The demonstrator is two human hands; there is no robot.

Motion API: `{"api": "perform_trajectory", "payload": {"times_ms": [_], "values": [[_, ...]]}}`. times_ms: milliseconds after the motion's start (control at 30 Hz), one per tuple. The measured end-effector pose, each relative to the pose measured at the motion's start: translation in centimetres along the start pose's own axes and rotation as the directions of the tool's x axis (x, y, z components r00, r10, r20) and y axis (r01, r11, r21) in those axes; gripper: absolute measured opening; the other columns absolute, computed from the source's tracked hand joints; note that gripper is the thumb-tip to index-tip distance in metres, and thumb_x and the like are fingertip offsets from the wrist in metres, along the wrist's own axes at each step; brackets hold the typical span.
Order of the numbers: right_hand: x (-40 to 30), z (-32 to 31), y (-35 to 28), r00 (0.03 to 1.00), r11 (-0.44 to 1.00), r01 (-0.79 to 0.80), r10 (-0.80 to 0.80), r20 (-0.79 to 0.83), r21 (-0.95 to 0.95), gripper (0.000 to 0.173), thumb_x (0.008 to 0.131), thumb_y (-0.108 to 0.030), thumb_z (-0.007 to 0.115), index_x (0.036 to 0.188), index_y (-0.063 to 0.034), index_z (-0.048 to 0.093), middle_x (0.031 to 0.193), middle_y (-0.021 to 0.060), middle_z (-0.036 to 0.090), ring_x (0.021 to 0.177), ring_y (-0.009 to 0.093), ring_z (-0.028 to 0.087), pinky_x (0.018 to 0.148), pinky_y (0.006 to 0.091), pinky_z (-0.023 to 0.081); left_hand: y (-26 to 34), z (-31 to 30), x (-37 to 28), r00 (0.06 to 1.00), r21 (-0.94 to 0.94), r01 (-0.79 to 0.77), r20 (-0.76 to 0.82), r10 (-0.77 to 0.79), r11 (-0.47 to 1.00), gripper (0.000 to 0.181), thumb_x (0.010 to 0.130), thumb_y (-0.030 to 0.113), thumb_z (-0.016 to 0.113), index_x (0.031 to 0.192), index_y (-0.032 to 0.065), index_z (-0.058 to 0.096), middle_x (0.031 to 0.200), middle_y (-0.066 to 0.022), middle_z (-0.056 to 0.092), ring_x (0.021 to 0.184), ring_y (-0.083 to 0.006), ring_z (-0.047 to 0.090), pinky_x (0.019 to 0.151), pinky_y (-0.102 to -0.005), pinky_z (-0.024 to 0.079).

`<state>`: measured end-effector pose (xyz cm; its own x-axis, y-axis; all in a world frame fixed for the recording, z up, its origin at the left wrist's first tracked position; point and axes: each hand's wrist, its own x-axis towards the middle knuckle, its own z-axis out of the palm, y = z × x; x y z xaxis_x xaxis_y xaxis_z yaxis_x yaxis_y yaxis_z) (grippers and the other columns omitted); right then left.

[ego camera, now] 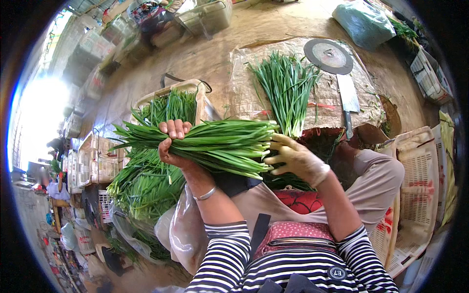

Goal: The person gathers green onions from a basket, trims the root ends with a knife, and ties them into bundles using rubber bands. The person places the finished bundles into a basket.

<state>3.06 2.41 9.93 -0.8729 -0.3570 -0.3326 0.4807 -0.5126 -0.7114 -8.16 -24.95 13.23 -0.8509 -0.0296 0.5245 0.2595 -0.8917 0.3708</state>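
My bare left hand [171,155] is wrapped around the leafy part of a bunch of garlic chives [227,143]. The bunch lies sideways above my lap, its pale stem ends pointing right. By those ends is my right hand [302,161], in a thin pale glove, with its fingers spread; whether the fingertips touch the stems is hard to tell. A second, loose bunch of chives [284,91] rests on the woven sheet [245,77] ahead of me. Beside it on the sheet lie a cleaver [348,93] with a dark handle and a round grey disc [328,56].
At my left, a plastic crate [200,100] holds chives, and a large heap of chives [150,194] spreads nearer to me. Empty crates [416,190] stand at my right. A filled plastic bag [362,23] sits at the far right. Another person [58,188] is distant at left.
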Motion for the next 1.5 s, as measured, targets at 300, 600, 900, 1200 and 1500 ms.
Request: {"api": "perform_trajectory", "payload": {"times_ms": [300,600,900,1200,1500], "values": [[-0.1,-5.4,3.8,0.907,0.981,0.029,-0.106,-0.407,-0.191,0.015,0.078,-0.008,0.071,0.089,-0.0009,0.064,0.074,0.0048,0.063,0.053,0.009,0.055,0.047,0.0223,0.044,1.0,-0.3,-0.2,0.999,-0.004,0.006,0.036,-0.006,1.000,0.021,0.068,0.011,0.055,0.086,0.0087,0.044,0.069,-0.0007,0.046,0.064,-0.0133,0.047,0.069,-0.0285,0.039],[2.9,0.2,2.1,0.988,0.984,0.155,-0.154,0.022,-0.084,0.036,0.081,-0.015,0.069,0.112,-0.0006,0.058,0.089,0.0024,0.064,0.072,0.008,0.057,0.063,0.0225,0.046,-0.2,-0.5,0.5,0.993,-0.074,0.064,0.102,-0.056,0.995,0.021,0.068,0.009,0.057,0.085,0.0092,0.045,0.068,0.0003,0.048,0.062,-0.0121,0.048,0.069,-0.0275,0.038],[-0.3,-3.7,-0.7,0.929,0.971,0.084,-0.158,-0.335,-0.225,0.035,0.085,-0.025,0.068,0.107,0.0013,0.062,0.084,0.0056,0.065,0.064,0.007,0.058,0.055,0.0191,0.044,0.0,-0.3,0.4,0.993,-0.019,0.059,0.104,-0.057,0.998,0.018,0.071,0.009,0.056,0.085,0.0085,0.044,0.069,0.0004,0.049,0.062,-0.0124,0.047,0.067,-0.0269,0.038],[1.3,-2.8,1.7,0.916,0.945,0.037,-0.162,-0.368,-0.324,0.013,0.085,-0.018,0.068,0.081,-0.0072,0.062,0.059,-0.0008,0.056,0.048,0.007,0.049,0.042,0.0223,0.037,0.9,-0.4,0.3,0.993,0.082,0.113,-0.027,-0.111,0.990,0.019,0.067,0.011,0.053,0.083,0.0082,0.043,0.067,-0.0021,0.044,0.060,-0.0133,0.043,0.066,-0.0274,0.037],[-1.1,-2.8,-0.8,0.821,0.372,0.071,-0.549,-0.157,-0.925,0.027,0.070,-0.022,0.076,0.092,-0.0085,0.068,0.088,0.0119,0.068,0.074,0.027,0.066,0.065,0.0354,0.051,1.9,-1.2,0.5,0.954,0.152,0.219,-0.242,-0.179,0.964,0.015,0.071,0.008,0.053,0.085,0.0056,0.047,0.073,-0.0048,0.049,0.068,-0.0182,0.046,0.072,-0.0345,0.037]]}}
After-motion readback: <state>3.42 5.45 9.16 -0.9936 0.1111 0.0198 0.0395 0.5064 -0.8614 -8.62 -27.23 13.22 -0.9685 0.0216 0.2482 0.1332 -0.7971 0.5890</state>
